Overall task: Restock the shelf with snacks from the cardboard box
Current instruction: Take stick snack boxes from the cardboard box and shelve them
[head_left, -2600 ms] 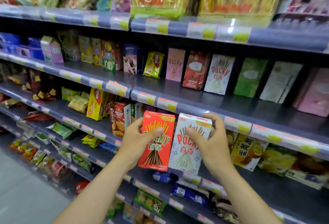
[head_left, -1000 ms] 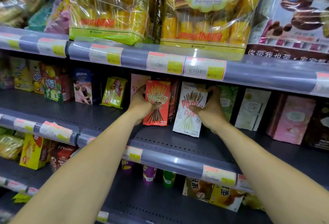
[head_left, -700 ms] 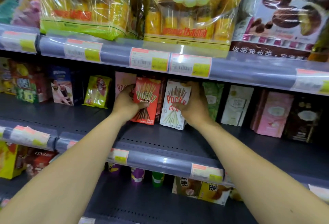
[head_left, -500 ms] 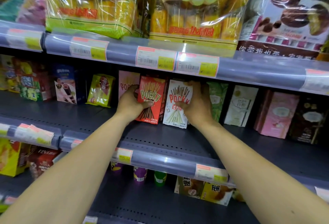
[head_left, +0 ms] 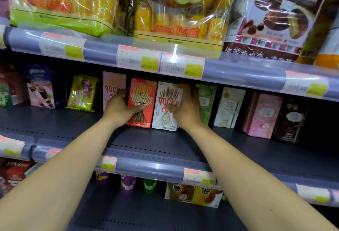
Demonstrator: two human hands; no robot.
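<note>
My left hand (head_left: pixel 120 108) grips a red Pocky box (head_left: pixel 145 93), standing upright at the back of the middle shelf (head_left: pixel 165 139). Right beside it stands a white Pocky box (head_left: pixel 167 93), held by my right hand (head_left: pixel 187 109). Both boxes touch each other and their bottom edges rest on the shelf floor. A pink Pocky box (head_left: pixel 113 84) stands just left of my left hand, partly hidden by it. The cardboard box is not in view.
A green box (head_left: pixel 206 98), a white box (head_left: pixel 229 106) and a pink box (head_left: pixel 262 115) stand to the right. A yellow-green bag (head_left: pixel 83 93) stands left. Bread bags (head_left: pixel 176 5) fill the shelf above. Price-tag rails (head_left: pixel 156 168) line the shelf fronts.
Both hands carried the red and white Pocky boxes up from below the shelf edge and pushed them back onto the middle shelf, where they now stand upright.
</note>
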